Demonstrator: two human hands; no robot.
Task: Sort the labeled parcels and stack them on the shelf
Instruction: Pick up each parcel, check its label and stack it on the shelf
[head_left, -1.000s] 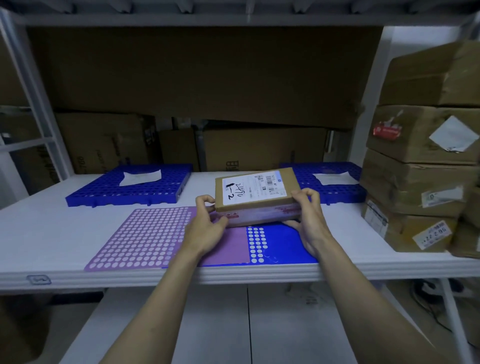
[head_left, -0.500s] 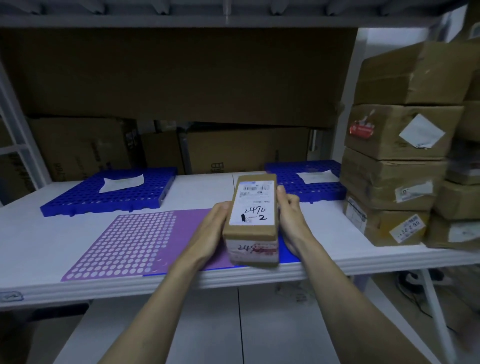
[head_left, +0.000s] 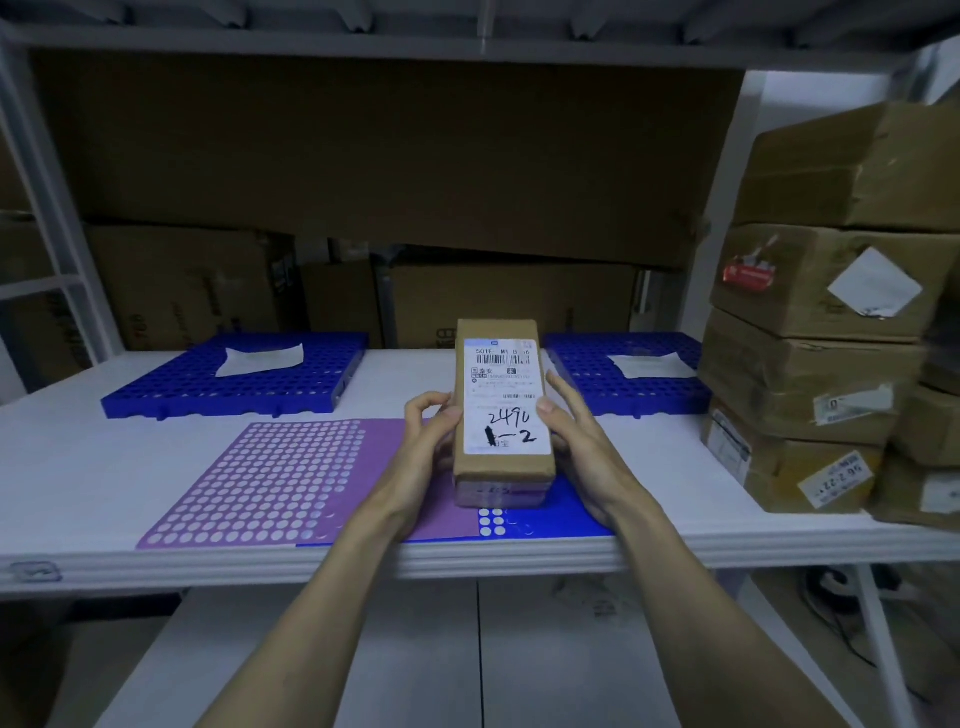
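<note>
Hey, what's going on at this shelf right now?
A person is holding a small cardboard parcel between both hands, left hand and right hand, label up, over the purple perforated mat at the front of the white shelf. The label has "2490" and "-2" handwritten on it. Two blue grid trays sit behind, and a stack of bigger boxes stands at the right.

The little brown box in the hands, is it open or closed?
Closed. The little brown box shows no lifted flaps, and its white label lies flat on top. Left hand and right hand grip its sides.
</note>
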